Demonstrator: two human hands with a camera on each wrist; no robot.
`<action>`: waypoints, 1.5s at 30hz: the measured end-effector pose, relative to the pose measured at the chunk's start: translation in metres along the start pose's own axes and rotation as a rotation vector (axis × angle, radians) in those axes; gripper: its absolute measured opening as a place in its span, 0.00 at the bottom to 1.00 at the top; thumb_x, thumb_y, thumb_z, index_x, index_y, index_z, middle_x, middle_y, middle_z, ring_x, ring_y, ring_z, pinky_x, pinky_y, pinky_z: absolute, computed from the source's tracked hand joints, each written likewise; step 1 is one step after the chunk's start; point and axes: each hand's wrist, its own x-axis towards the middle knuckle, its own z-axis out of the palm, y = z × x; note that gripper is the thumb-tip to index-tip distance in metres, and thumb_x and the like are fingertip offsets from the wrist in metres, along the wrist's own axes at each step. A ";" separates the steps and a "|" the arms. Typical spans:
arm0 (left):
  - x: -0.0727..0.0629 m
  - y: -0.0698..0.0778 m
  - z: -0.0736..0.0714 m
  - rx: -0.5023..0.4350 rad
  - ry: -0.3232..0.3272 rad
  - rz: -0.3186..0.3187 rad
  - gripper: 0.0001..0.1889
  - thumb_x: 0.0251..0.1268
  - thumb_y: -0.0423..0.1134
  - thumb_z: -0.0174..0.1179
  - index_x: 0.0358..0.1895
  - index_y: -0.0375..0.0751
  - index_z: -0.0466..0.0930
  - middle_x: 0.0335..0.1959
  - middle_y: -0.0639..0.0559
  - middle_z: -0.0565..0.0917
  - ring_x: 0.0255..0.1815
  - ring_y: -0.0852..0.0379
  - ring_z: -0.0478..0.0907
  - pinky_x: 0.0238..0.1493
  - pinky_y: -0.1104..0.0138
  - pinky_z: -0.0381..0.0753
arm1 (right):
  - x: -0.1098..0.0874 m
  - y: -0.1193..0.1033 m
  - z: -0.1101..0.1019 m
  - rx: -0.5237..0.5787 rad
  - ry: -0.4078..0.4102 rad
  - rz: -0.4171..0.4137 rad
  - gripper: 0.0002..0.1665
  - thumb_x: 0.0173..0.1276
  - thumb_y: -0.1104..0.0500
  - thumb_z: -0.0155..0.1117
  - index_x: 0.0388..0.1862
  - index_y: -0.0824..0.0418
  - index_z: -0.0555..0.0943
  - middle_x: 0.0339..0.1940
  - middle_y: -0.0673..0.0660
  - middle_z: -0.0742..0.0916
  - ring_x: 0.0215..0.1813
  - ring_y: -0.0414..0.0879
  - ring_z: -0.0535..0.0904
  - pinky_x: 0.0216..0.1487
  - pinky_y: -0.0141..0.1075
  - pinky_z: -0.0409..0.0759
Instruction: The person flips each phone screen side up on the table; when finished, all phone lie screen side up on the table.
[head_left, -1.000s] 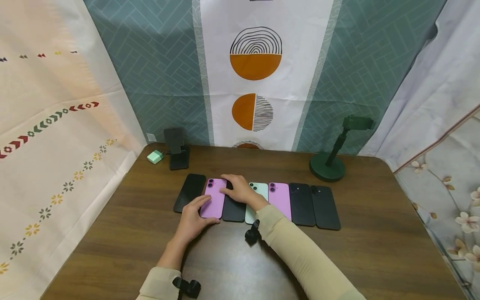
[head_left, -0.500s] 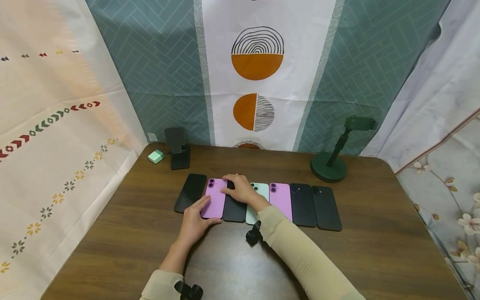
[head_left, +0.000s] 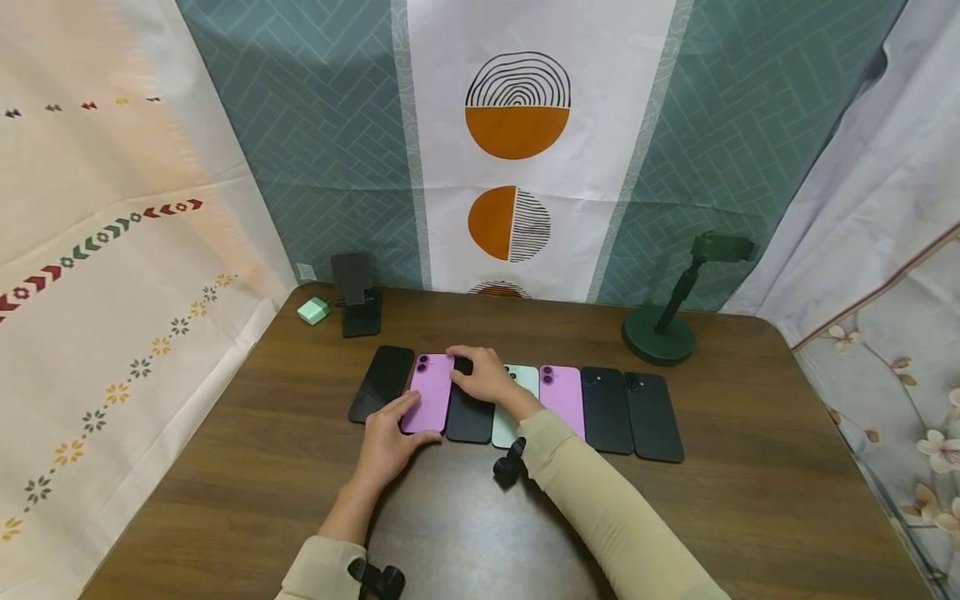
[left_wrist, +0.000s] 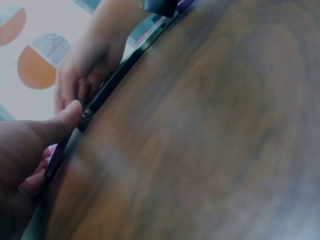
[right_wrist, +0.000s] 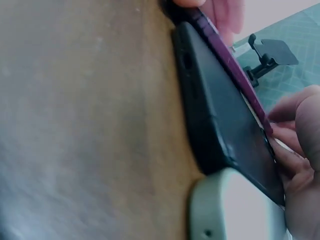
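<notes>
On the near side, the left hand (head_left: 386,446) has its thumb and fingers clamped on the pink phone (head_left: 429,400), second from left in a row of seven, at its near end and left edge. It looks slightly raised above the black phone (head_left: 468,417) to its right. The right hand (head_left: 483,379) pinches its far right corner. Farther back I see a stand (head_left: 352,279) left, a lamp (head_left: 658,335) right.

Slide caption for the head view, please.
Left hand and right hand hold a pink phone in a row of seven phones on a brown table.
</notes>
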 end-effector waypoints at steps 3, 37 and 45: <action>0.000 -0.001 -0.001 -0.006 -0.004 0.002 0.37 0.38 0.38 0.84 0.56 0.24 0.82 0.56 0.32 0.83 0.59 0.38 0.81 0.59 0.51 0.79 | 0.001 0.002 -0.001 0.052 -0.008 0.001 0.25 0.68 0.68 0.61 0.65 0.62 0.80 0.62 0.59 0.85 0.67 0.52 0.77 0.68 0.47 0.74; 0.003 0.000 -0.011 -0.134 -0.135 -0.026 0.29 0.58 0.40 0.75 0.63 0.33 0.80 0.65 0.37 0.79 0.64 0.40 0.78 0.60 0.51 0.78 | 0.004 0.001 0.000 0.112 0.031 -0.084 0.51 0.56 0.57 0.82 0.75 0.67 0.67 0.68 0.62 0.80 0.69 0.56 0.75 0.70 0.48 0.72; 0.003 0.000 -0.014 -0.255 -0.150 -0.031 0.27 0.60 0.35 0.73 0.63 0.35 0.81 0.64 0.38 0.79 0.60 0.42 0.81 0.57 0.54 0.81 | 0.004 0.000 0.000 0.088 0.011 -0.104 0.54 0.54 0.53 0.83 0.76 0.65 0.67 0.70 0.61 0.78 0.70 0.55 0.74 0.70 0.48 0.72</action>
